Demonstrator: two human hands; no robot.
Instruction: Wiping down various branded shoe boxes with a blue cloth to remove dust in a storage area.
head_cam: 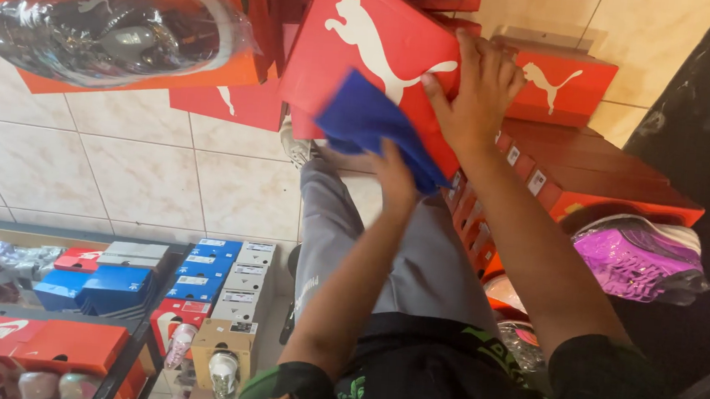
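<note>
The right hand (473, 91) lies flat on the lid of a red shoebox (366, 53), fingers spread and pressed against its right edge, steadying it at a tilt in the upper middle of the view. The left hand (391, 173) is closed on a blue cloth (369, 125), bunching it against the lower part of the lid; the cloth looks blurred, as in mid-wipe.

To wipe well, I judge the right hand should keep firm pressure so the box does not slide, while the cloth passes in long strokes across the lid toward its free edge, covering the corners too.

Just right of the box, a stack of red shoeboxes (593, 172) stands close under the right forearm, with another red box (562, 85) beyond it; an elbow could knock these. A purple shoe wrapped in clear film (637, 260) rests on the stack's near end. At upper left, an orange box (134, 5) carries a dark film-wrapped shoe (106, 32). At lower left, blue, grey and red boxes (197, 280) sit piled on the tiled floor (79, 169), beside a shelf (31, 343) of red boxes.
</note>
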